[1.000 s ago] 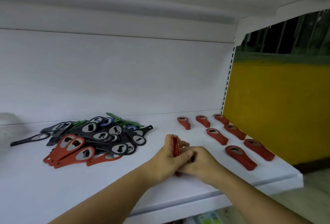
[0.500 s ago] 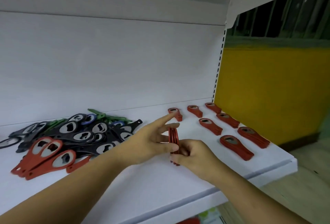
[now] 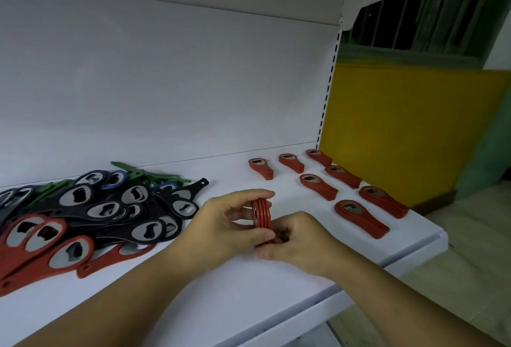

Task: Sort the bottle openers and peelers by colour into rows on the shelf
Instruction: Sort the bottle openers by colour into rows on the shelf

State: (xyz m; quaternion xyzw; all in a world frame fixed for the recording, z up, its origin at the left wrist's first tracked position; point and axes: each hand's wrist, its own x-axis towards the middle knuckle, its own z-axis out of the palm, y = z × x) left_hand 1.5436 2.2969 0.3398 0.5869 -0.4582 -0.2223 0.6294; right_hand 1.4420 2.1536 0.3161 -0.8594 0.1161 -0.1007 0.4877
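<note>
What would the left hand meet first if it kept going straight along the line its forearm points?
The left hand grips the red opener stack together with the right hand. Past that, it would probably reach the left middle-row red pile first, though depth is unclear.

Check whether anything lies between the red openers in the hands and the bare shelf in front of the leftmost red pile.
Nothing visible does. The left hand and right hand hold the red openers right beside that bare patch of shelf. The leftmost red pile sits behind it; the mixed heap lies to the left.
</note>
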